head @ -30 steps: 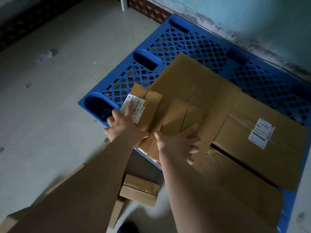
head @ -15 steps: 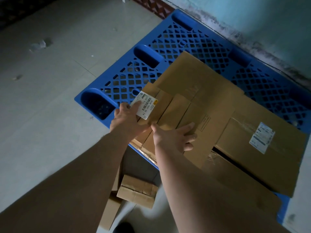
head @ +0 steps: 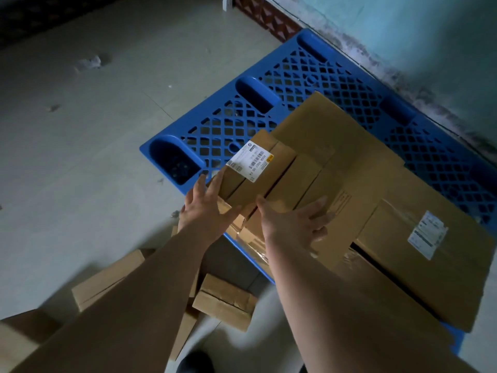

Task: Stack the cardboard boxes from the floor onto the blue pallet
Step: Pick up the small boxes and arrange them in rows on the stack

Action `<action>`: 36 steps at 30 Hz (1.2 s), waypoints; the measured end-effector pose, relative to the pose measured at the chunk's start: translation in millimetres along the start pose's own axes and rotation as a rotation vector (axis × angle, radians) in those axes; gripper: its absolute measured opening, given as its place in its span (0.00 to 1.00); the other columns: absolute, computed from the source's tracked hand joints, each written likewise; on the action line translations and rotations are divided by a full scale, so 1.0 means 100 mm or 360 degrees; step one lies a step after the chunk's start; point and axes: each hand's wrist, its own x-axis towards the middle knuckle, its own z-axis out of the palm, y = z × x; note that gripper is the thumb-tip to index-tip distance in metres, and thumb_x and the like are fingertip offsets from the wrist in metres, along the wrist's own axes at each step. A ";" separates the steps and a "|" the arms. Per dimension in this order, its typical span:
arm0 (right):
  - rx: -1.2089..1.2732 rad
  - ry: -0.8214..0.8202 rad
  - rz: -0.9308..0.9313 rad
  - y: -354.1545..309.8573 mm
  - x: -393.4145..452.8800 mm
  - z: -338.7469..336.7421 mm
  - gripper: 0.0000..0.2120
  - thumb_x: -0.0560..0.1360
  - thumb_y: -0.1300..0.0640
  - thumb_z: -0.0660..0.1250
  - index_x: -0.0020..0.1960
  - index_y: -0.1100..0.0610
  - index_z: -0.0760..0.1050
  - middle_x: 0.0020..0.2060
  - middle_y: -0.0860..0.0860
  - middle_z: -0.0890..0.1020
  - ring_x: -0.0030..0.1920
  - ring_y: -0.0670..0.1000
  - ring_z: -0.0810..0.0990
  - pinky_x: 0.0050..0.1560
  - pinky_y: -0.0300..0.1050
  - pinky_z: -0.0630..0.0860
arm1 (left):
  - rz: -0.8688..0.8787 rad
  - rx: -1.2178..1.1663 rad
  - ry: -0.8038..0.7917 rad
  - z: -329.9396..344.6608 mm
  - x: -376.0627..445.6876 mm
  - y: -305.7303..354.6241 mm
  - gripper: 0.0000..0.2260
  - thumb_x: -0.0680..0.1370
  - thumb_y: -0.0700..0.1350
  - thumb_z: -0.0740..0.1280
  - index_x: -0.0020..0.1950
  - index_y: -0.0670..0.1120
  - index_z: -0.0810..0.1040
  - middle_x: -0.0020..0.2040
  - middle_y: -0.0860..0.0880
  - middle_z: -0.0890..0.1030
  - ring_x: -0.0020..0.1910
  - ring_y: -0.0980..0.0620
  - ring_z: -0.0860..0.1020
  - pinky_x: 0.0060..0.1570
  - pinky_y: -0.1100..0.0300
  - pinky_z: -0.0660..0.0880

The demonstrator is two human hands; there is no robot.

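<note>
The blue lattice pallet [head: 309, 76] lies by the wall with several flat cardboard boxes on it. A small labelled box [head: 255, 173] sits at the pallet's near-left edge, tight against a second small box [head: 295, 181]. My left hand [head: 207, 208] touches the labelled box's near end, fingers spread, gripping nothing. My right hand [head: 293, 224] lies flat with fingers apart over the second small box and the big flat box [head: 336, 141]. More boxes remain on the floor: a small one [head: 226, 302] and a longer one [head: 107, 281].
A large box with a white label [head: 430, 251] fills the pallet's right side. The pale wall [head: 403, 28] runs behind the pallet. Another carton [head: 16, 343] is at the bottom left. Bare grey floor [head: 80, 157] stretches to the left.
The labelled box has slid farther onto the pallet, up against the second small box. My left hand has come off its label to its near end; my right hand has opened flatter.
</note>
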 end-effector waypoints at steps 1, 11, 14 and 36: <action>-0.0027 0.0051 -0.0093 0.03 -0.03 0.01 0.60 0.59 0.31 0.71 0.75 0.50 0.36 0.76 0.55 0.43 0.73 0.59 0.50 0.66 0.69 0.56 | -0.0024 -0.0033 -0.0005 -0.02 -0.03 -0.05 0.39 0.71 0.60 0.65 0.73 0.63 0.42 0.77 0.52 0.46 0.74 0.43 0.51 0.66 0.39 0.62; -0.0647 0.0157 -0.2322 0.16 -0.76 0.25 0.47 0.60 0.39 0.75 0.70 0.57 0.60 0.70 0.63 0.65 0.71 0.64 0.61 0.67 0.65 0.53 | -0.0358 -0.0252 0.0211 -0.31 -0.53 -0.89 0.38 0.71 0.59 0.66 0.72 0.64 0.45 0.75 0.54 0.52 0.72 0.46 0.55 0.64 0.44 0.65; -0.0878 -0.0422 -0.2715 0.39 -0.97 0.51 0.48 0.61 0.43 0.77 0.71 0.53 0.55 0.73 0.60 0.60 0.73 0.61 0.55 0.68 0.56 0.57 | -0.0539 -0.0254 0.0275 -0.19 -0.87 -1.28 0.40 0.68 0.58 0.69 0.73 0.63 0.47 0.74 0.52 0.55 0.70 0.45 0.58 0.63 0.44 0.68; -0.1478 -0.0627 -0.1563 2.36 0.08 2.79 0.60 0.57 0.36 0.75 0.72 0.42 0.36 0.72 0.55 0.55 0.69 0.59 0.61 0.63 0.66 0.65 | -0.1419 -0.0609 0.0432 2.54 -1.24 -2.73 0.44 0.66 0.58 0.72 0.74 0.56 0.49 0.76 0.48 0.53 0.72 0.42 0.55 0.64 0.43 0.64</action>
